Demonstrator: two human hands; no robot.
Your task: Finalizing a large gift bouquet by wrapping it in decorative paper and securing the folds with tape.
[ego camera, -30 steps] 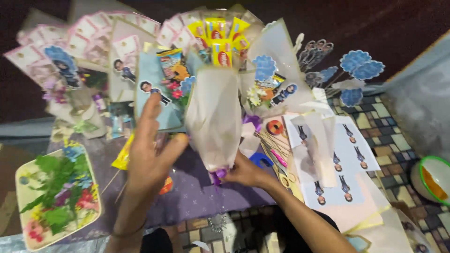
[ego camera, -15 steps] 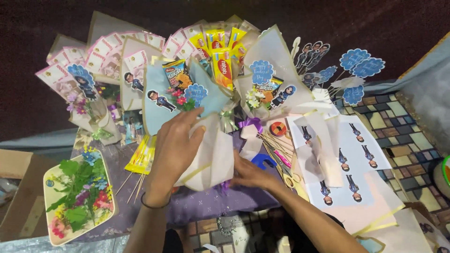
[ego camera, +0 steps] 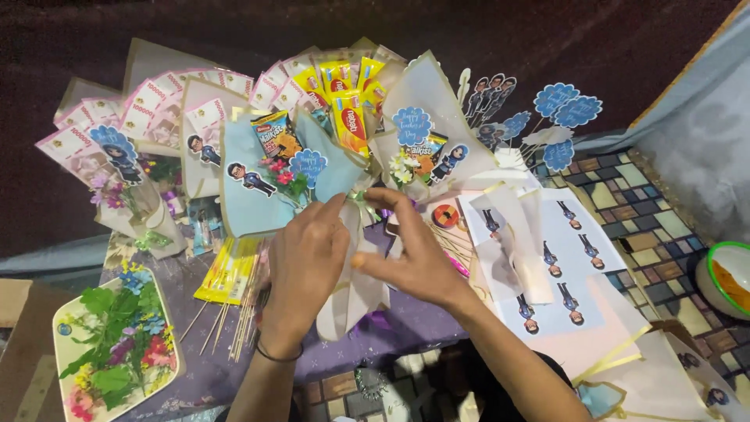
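My left hand [ego camera: 306,262] and my right hand [ego camera: 410,250] meet over a bouquet wrapped in pale paper [ego camera: 355,301]. The fingers of both hands pinch a thin green-gold ribbon [ego camera: 362,198] at the neck of the wrap, just below the light-blue paper sheet [ego camera: 254,191] with cartoon cut-outs and a snack packet [ego camera: 275,137]. A dark bracelet sits on my left wrist. The lower part of the wrap hangs down between my hands.
Several finished bouquets of banknotes [ego camera: 156,101], yellow snack packets [ego camera: 348,101] and blue toppers [ego camera: 566,109] fan out behind. A tray of artificial flowers [ego camera: 117,352] lies left, wooden skewers [ego camera: 226,312] beside it. Sheets of printed figures [ego camera: 566,266] and a green-rimmed bowl [ego camera: 723,273] lie right.
The wrapped bouquet has been lowered from upright onto the purple cloth. My left hand moved from its side to the neck, where both hands now pinch the ribbon.
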